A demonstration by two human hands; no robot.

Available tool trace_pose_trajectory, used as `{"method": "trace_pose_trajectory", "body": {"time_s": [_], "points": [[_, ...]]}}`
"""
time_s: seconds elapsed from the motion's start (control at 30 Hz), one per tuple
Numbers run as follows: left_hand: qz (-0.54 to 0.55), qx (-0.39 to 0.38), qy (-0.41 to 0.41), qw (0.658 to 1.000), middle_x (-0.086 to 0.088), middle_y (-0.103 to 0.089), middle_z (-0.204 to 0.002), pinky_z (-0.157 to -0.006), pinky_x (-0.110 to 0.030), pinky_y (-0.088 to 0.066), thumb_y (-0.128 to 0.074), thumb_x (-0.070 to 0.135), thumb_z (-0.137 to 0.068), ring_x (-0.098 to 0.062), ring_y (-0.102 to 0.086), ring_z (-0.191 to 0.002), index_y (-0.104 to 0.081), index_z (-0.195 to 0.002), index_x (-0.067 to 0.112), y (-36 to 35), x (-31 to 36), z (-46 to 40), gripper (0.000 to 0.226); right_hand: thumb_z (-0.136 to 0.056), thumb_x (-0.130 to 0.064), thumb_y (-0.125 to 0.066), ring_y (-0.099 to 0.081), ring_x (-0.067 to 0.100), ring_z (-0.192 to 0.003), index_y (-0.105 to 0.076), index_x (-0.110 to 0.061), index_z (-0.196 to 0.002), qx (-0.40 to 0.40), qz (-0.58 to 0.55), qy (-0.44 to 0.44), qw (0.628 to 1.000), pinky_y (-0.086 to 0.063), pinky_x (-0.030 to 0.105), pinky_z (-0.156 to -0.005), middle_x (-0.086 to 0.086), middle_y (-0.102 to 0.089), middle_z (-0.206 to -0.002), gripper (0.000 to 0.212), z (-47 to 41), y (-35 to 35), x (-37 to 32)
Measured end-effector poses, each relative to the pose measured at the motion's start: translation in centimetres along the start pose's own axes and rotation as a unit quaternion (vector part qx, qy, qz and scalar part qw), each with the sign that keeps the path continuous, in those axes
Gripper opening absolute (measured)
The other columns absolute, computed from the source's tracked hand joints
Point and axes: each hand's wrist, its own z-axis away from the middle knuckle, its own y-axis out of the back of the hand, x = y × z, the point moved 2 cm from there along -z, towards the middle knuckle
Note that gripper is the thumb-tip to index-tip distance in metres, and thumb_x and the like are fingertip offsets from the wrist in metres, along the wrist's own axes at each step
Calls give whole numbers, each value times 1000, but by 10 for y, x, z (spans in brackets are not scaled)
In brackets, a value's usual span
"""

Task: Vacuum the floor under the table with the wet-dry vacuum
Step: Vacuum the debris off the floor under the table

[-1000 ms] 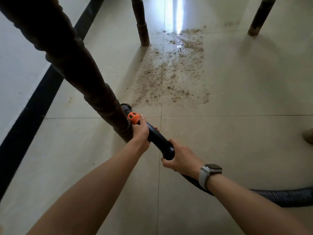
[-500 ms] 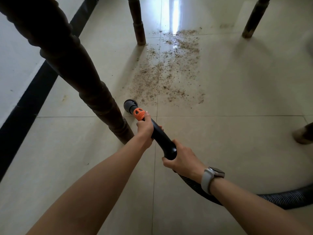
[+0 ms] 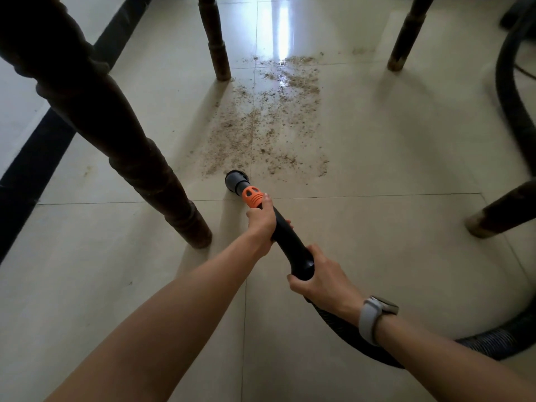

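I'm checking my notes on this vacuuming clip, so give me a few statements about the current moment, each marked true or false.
1. Both hands hold the vacuum wand. True: the left hand grips it near the orange collar, the right hand at the rear end.
2. The nozzle sits in the middle of the debris. False: it is at the near edge of the patch.
3. A watch is on the left wrist. False: it is on the right wrist.
4. The hose trails off to the right. True.
5. The debris has all been cleared. False: crumbs are spread across the tiles between the table legs.
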Motion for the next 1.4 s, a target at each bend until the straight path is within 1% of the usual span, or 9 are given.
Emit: {"method": "trace_pose_trajectory", "body": {"time_s": [0.23,0.43,0.7,0.87,1.07,1.17,1.23,1.3,1.4], "points": [[-5,-15,5,1000,-13,-50,-85,-63,-39,-50,-41,41,-98,-25,-58,-67,-22,-139,4,-17,-8,2,58,-80,-35,-65,-64,24,-76,-41,-25,-108,26,6,-14,1000,-55,40,-71,3,-62,-91,39,9,8,12],[-11,-24,-1,1000,-14,-50,-88,-55,-37,-51,-42,41,-98,-25,-59,-67,-26,-136,4,-29,-14,0,55,-81,-34,-65,-64,24,-72,-41,-22,-109,43,9,-24,999,-56,39,-67,4,-61,-92,39,13,14,18],[-13,-55,0,998,-15,-49,-98,-56,-37,-52,-43,39,-98,-25,-58,-66,-31,-129,3,-53,-25,3,49,-82,-35,-65,-64,25,-73,-42,-20,-109,61,1,-40,997,-54,39,-68,5,-61,-92,39,23,28,33],[-17,-71,5,997,-13,-50,-84,-58,-38,-53,-44,39,-97,-24,-58,-63,-33,-128,2,-67,-32,6,49,-80,-37,-65,-63,25,-73,-44,-21,-108,88,-9,-54,995,-55,41,-69,3,-61,-90,38,30,34,41],[-32,-100,13,994,-15,-52,-85,-65,-41,-54,-47,42,-95,-25,-58,-64,-34,-125,2,-84,-40,10,51,-81,-37,-64,-62,23,-75,-43,-20,-106,126,-13,-81,989,-53,37,-68,1,-59,-90,37,40,38,47],[-60,-121,18,991,-14,-54,-91,-65,-38,-53,-48,45,-95,-26,-61,-70,-35,-122,3,-91,-44,12,51,-80,-38,-65,-63,24,-72,-43,-21,-104,135,-21,-100,986,-54,40,-68,1,-60,-87,37,46,43,52],[-92,-131,21,987,-15,-56,-99,-75,-42,-54,-46,45,-95,-30,-62,-88,-36,-116,5,-96,-47,13,46,-81,-38,-64,-62,23,-73,-42,-21,-103,146,-18,-108,983,-53,37,-65,1,-59,-87,36,51,46,56],[-115,-143,23,983,-13,-58,-94,-86,-43,-52,-45,45,-96,-31,-61,-97,-37,-110,8,-102,-51,16,41,-82,-37,-64,-60,19,-72,-41,-21,-101,157,-15,-114,981,-48,29,-58,-1,-58,-85,34,55,47,58],[-119,-163,23,979,-10,-58,-84,-78,-39,-53,-44,43,-97,-25,-61,-81,-38,-112,8,-110,-54,22,39,-81,-35,-66,-62,19,-67,-40,-21,-98,163,-44,-121,978,-48,28,-54,0,-59,-81,33,57,48,61]]}}
